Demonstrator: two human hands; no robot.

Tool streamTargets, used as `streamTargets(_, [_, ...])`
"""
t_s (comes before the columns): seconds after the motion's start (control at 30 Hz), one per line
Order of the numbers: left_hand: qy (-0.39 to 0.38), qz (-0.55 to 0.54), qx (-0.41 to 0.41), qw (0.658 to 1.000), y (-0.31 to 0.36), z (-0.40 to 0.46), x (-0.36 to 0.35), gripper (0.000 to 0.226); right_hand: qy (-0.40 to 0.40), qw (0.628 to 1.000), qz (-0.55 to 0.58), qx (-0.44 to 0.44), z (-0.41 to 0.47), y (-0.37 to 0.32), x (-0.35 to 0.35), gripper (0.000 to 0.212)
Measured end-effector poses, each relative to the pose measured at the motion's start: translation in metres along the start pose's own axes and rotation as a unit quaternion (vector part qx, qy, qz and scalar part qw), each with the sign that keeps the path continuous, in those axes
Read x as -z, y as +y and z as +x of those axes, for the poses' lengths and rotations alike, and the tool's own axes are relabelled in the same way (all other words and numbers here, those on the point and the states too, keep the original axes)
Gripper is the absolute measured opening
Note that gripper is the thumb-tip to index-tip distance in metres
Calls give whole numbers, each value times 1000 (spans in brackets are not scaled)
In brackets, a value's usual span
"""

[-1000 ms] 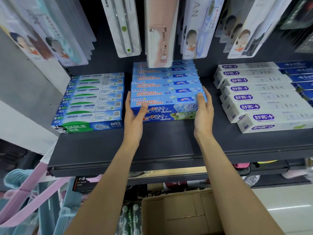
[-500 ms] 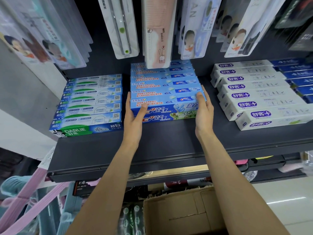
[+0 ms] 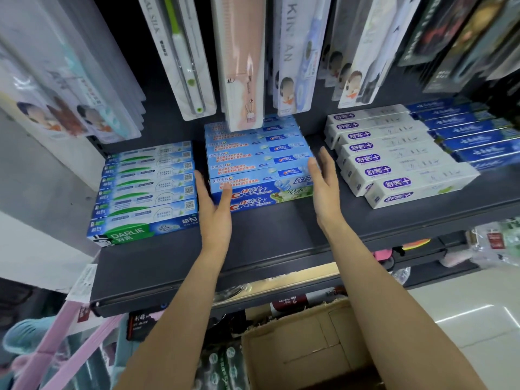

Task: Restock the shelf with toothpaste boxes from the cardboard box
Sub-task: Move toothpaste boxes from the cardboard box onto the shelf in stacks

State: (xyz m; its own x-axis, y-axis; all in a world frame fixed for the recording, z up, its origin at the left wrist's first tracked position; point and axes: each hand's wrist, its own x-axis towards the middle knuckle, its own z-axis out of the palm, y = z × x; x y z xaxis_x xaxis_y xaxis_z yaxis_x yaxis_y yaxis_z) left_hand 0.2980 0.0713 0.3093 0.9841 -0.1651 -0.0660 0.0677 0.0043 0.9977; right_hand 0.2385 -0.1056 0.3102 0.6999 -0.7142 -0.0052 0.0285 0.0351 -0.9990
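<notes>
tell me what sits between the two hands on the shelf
In the head view, the Crest toothpaste stack lies between the left hand and right hand, on the dark shelf.

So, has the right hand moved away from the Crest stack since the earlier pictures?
Yes. The right hand was pressed flat against the end of the Crest stack; now it has drawn slightly right, toward the white boxes, fingers straight.

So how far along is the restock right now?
Done: the Crest boxes already stand in a full row, two layers high at the front, on the shelf. In hand: nothing gripped; the left hand touches the front boxes' left end, the right hand is open at their right end. Left: the cardboard box below sits open; its contents are not visible.
</notes>
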Motion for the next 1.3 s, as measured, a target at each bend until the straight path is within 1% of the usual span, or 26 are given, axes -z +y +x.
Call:
streamTargets(0.07, [63,68,-65,994,10,-16,4,63,9,993,-94,73,-12,-10,12,54])
streamTargets(0.1, [92,99,-114,984,15,-27,7,59,3,982,-148,117,-19,-16,22,50])
streamTargets(0.13, [102,123,-170,972,20,-41,8,54,-5,966,-199,162,-26,-23,32,44])
streamTargets(0.17, [89,137,-223,961,26,-58,7,49,-11,946,-248,209,-35,-31,45,38])
streamTargets(0.2, [60,143,-264,952,34,-75,3,45,-15,920,-296,257,-43,-40,59,32])
streamTargets(0.27, [-25,159,-336,928,45,-104,-11,33,-19,863,-380,331,-61,-52,92,27])
streamTargets(0.33, [-99,204,-408,884,50,-125,-33,24,-21,820,-446,357,-72,-56,131,27])
streamTargets(0.4, [-139,258,-454,842,46,-136,-64,21,-15,799,-477,365,-69,-55,173,28])
streamTargets(0.43, [-147,285,-454,831,43,-139,-83,21,-9,795,-483,367,-61,-53,194,28])
streamTargets(0.47, [-148,314,-431,833,39,-142,-105,23,-6,795,-485,365,-49,-51,215,28])
streamTargets(0.5, [-147,344,-384,844,35,-143,-128,31,-9,798,-485,358,-34,-47,234,30])
streamTargets(0.57, [-156,387,-257,872,24,-141,-174,61,-41,803,-496,327,2,-40,264,41])
streamTargets(0.63, [-154,383,-148,899,12,-130,-212,93,-98,798,-519,289,35,-31,285,56])
streamTargets(0.67, [-144,363,-105,915,8,-122,-228,105,-127,793,-530,274,49,-27,292,62])
streamTargets(0.73, [-120,326,-48,936,1,-103,-248,119,-173,778,-548,255,70,-18,297,69])
streamTargets(0.77, [-110,328,-42,937,-2,-95,-254,122,-185,762,-563,260,78,-13,296,69])
streamTargets(0.83, [-95,370,-59,922,-6,-84,-258,121,-185,728,-597,282,88,-5,289,64])
streamTargets(0.9, [-98,441,-96,887,-6,-78,-259,114,-166,724,-603,291,89,1,279,55])
streamTargets(0.97, [-116,518,-153,833,-7,-72,-259,108,-162,731,-593,298,86,3,272,49])
streamTargets(1.0, [-125,542,-171,813,-9,-70,-259,105,-162,735,-583,304,84,1,272,50])
streamTargets(1.03, [-131,556,-178,801,-11,-67,-260,103,-173,751,-563,299,86,-2,275,54])
streamTargets(1.1, [-130,572,-174,791,-15,-63,-265,100,-192,810,-489,260,99,-16,279,62])
streamTargets(1.13, [-121,578,-174,788,-17,-63,-267,101,-191,831,-460,247,114,-23,278,63])
streamTargets(1.17, [-111,587,-175,783,-18,-63,-270,103,-184,839,-450,243,132,-28,275,60])
streamTargets(1.23, [-103,613,-172,765,-19,-62,-277,105,-184,832,-472,229,173,-34,263,57])
streamTargets(1.3, [-103,637,-173,744,-18,-60,-282,105,-206,808,-514,203,208,-33,246,59])
